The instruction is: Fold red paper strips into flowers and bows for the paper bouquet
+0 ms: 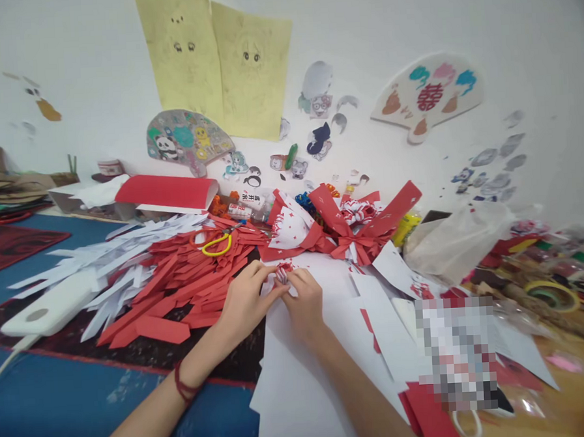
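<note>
Both hands pinch a small red-and-white piece of folded or rolled paper (282, 275) between thumbs and fingers, partly hidden by the fingertips. My left hand (247, 294) comes in from the left, with a dark red cord on its wrist. Facing it, my right hand (304, 302) is closed on the paper's other side. Beneath the hands lies a stack of white paper sheets (305, 381). Just beyond are red-and-white paper bouquets (292, 225). A heap of red paper strips (178, 289) lies left of my left hand, with yellow-handled scissors (218, 245) on top.
White paper strips (127, 247) lie behind a white power strip (52, 306) with a cable. A rolled red sheet (166, 194) rests near the wall. At right are a translucent plastic bag (457, 236), a tape roll (553, 295) and red paper pieces (432, 413).
</note>
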### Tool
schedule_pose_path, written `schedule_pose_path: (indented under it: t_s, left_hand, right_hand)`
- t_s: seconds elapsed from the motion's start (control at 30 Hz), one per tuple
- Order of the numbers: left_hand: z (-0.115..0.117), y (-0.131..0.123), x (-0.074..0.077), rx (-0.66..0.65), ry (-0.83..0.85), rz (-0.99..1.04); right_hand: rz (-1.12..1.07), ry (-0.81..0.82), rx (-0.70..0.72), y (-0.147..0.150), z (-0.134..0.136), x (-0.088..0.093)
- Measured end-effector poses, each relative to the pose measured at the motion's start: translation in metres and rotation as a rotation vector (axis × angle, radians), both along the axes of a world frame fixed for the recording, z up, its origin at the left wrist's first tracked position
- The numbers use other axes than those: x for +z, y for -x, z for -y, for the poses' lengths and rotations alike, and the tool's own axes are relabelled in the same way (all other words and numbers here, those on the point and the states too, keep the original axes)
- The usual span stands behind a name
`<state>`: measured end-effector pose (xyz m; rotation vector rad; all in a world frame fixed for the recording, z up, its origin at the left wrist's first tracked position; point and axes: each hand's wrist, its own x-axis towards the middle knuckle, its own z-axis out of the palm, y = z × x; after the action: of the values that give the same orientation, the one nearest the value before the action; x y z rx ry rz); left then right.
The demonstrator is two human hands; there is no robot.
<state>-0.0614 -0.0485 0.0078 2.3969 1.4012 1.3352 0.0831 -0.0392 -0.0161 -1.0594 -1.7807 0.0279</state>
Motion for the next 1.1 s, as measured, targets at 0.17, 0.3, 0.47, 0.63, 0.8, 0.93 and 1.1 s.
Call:
schedule_pose_path:
  t_s: [0.17,0.3,0.47,0.63,0.8,0.93,1.1]
  left_hand:
    - [-0.004,0.001,-0.005,0.008,0.013,0.015]
    - [-0.004,0.000,-0.003,-0.001,-0.003,0.011]
    - [-0.004,0.001,-0.006,-0.034,-0.055,-0.006]
    - [-0.004,-0.001,-0.008,-0.037,-0.056,-0.006]
    - [-0.005,0.000,0.003,-0.097,0.089,0.106]
    - [-0.007,0.003,0.007,-0.160,0.226,0.205]
    - [-0.004,0.002,0.007,-0.349,0.453,0.244]
  right_hand:
    - [0.060,0.017,0.014,0.000,-0.001,-0.007]
    - [0.041,0.019,-0.004,0.000,-0.001,-0.008]
    - [0.028,0.023,-0.004,0.001,-0.001,-0.007]
    - [0.011,0.050,-0.005,0.001,0.001,-0.006]
    - [-0.168,0.134,0.028,-0.003,-0.002,0.005]
    - [-0.420,0.260,0.203,-0.009,-0.006,0.015]
    - [-0.535,0.423,0.438,-0.017,-0.007,0.020]
